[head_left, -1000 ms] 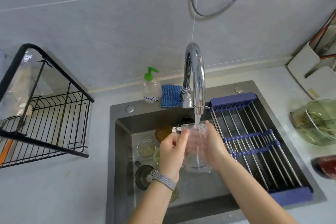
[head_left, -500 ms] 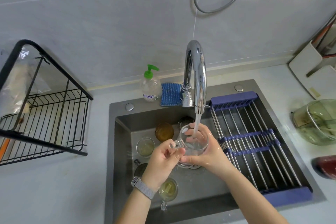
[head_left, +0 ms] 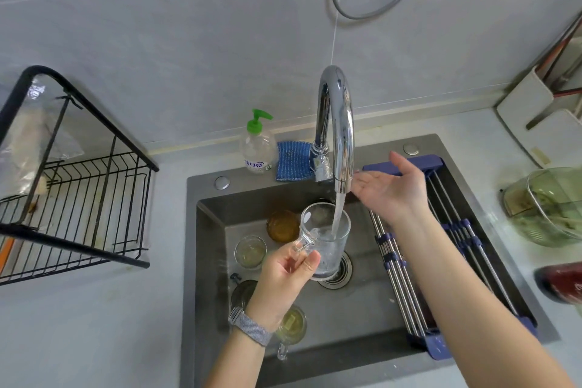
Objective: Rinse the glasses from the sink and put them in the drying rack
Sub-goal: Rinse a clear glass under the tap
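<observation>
i pinch the glass mug [head_left: 327,239] handle in my left hand [head_left: 285,280] fingers, right hand [head_left: 389,189] fingers wide; i should keep the mug upright under the stream [head_left: 337,214].

Your pale countertop [head_left: 94,324] carries the black drying rack [head_left: 72,198] at nine o'clock, a soap bottle [head_left: 257,148] at twelve, a green bowl [head_left: 548,205] at three.

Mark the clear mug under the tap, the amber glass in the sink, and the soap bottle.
clear mug [head_left: 333,249], head view, its side wall
amber glass [head_left: 282,225], head view, its amber inside
soap bottle [head_left: 257,148], head view, its clear body
</observation>
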Tool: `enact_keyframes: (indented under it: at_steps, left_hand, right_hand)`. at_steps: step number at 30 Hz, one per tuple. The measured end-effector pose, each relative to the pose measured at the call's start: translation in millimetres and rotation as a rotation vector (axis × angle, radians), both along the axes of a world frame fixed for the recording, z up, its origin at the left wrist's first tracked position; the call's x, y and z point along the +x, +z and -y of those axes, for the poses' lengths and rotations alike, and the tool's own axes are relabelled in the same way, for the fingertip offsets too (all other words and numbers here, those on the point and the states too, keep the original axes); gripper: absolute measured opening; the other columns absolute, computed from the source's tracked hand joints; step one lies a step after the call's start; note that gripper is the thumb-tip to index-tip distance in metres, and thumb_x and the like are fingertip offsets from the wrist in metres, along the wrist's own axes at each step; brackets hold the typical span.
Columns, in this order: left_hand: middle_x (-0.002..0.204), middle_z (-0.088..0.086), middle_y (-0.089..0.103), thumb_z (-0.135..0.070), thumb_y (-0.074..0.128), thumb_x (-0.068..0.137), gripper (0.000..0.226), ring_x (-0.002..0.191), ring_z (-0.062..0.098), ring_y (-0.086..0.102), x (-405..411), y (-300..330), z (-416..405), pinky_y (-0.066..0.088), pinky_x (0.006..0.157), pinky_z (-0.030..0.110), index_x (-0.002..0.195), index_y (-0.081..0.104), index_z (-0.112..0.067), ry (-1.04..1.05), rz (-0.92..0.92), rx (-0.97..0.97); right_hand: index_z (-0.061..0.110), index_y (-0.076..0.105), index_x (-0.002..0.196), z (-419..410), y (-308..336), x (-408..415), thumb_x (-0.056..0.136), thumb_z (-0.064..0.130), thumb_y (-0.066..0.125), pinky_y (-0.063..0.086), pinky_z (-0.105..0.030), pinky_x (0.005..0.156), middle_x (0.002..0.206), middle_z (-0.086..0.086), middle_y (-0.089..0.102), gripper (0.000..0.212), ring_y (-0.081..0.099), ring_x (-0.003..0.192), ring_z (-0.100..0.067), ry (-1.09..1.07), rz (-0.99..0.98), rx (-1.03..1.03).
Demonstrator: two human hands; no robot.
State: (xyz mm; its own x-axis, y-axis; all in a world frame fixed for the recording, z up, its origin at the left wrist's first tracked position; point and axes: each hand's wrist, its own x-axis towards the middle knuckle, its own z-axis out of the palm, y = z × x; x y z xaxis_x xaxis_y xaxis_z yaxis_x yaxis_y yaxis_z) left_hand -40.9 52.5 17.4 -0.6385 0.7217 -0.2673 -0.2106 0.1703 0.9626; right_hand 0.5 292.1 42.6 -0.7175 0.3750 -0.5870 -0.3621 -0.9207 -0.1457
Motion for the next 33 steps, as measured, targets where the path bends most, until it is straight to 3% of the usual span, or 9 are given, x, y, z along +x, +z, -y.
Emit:
enact_keyframes:
  at_steps: [3,8,10,13,17,19,24,28,33]
  left_hand:
    - [0.055,-0.007,0.030,-0.078,0.064,0.068,0.060,0.057,0.010,0.025,2,9,1,0.028,0.063,0.024,0.051,0.039,-0.026,0.005,0.076,-0.004]
    - [0.057,-0.003,0.026,-0.080,0.069,0.059,0.062,0.063,0.019,0.022,6,16,6,0.031,0.074,0.030,0.048,0.041,-0.026,0.072,0.266,0.052]
    - [0.058,0.000,0.029,-0.076,0.072,0.060,0.058,0.064,0.023,0.028,7,16,6,0.034,0.079,0.035,0.048,0.049,-0.024,0.078,0.329,0.075]
    - [0.062,0.001,0.035,-0.065,0.064,0.075,0.053,0.064,0.016,0.034,12,21,1,0.035,0.076,0.030,0.058,0.049,-0.017,0.105,0.352,0.093]
    - [0.117,-0.002,0.062,-0.044,0.051,0.087,0.041,0.114,0.013,0.056,11,30,8,0.040,0.106,0.032,0.118,0.058,-0.018,0.158,0.311,0.031]
    - [0.129,-0.008,0.056,-0.037,0.050,0.090,0.033,0.123,0.007,0.050,6,27,21,0.037,0.111,0.032,0.121,0.055,-0.027,0.173,0.209,-0.061]
    - [0.118,0.007,0.062,-0.015,0.049,0.099,0.019,0.107,0.021,0.058,7,24,53,0.050,0.098,0.046,0.110,0.065,-0.017,0.299,0.277,-0.132]
    - [0.102,0.008,0.064,-0.008,0.048,0.099,0.019,0.092,0.021,0.060,13,27,72,0.052,0.087,0.043,0.101,0.067,-0.012,0.386,0.290,-0.124]
    - [0.087,0.004,0.063,-0.004,0.047,0.100,0.020,0.078,0.017,0.059,18,29,89,0.050,0.074,0.034,0.096,0.065,-0.011,0.466,0.345,-0.120]
  right_hand:
    - [-0.008,0.008,0.152,7,2,-3,0.095,0.026,0.050,0.025,-0.055,0.117,0.156,-0.032,0.019,0.079,0.024,0.143,-0.047,-0.048,-0.005,0.045]
    - [0.018,0.029,0.152,58,-26,43,0.059,0.067,0.080,0.044,-0.044,0.107,0.147,-0.004,0.048,0.116,0.050,0.133,-0.023,0.642,0.152,0.926]
    - [0.016,0.032,0.147,79,-30,55,0.048,0.051,0.093,0.047,-0.040,0.104,0.141,-0.009,0.051,0.121,0.055,0.128,-0.021,0.855,0.064,1.086]
    - [0.018,0.049,0.128,94,-42,53,0.050,0.032,0.092,0.051,-0.032,0.093,0.117,-0.007,0.065,0.091,0.064,0.110,-0.015,0.650,0.268,1.262]
    - [0.017,0.055,0.119,98,-57,68,0.051,0.031,0.087,0.051,-0.040,0.097,0.111,-0.005,0.068,0.076,0.066,0.105,-0.021,0.420,0.433,1.207]
    - [0.016,0.055,0.118,104,-60,79,0.053,0.031,0.087,0.053,-0.035,0.095,0.111,-0.004,0.068,0.075,0.066,0.106,-0.020,0.503,0.405,1.239]
    - [0.023,0.055,0.117,123,-72,91,0.052,0.034,0.089,0.050,-0.039,0.099,0.113,-0.003,0.068,0.074,0.066,0.107,-0.020,0.535,0.436,1.177]
    - [0.017,0.053,0.119,128,-64,101,0.055,0.027,0.088,0.053,-0.036,0.090,0.105,-0.005,0.070,0.074,0.069,0.097,-0.019,0.745,0.357,1.123]
    - [0.024,0.055,0.118,129,-46,111,0.061,0.042,0.080,0.053,-0.036,0.080,0.108,-0.006,0.069,0.065,0.068,0.092,-0.023,0.962,0.559,0.829]
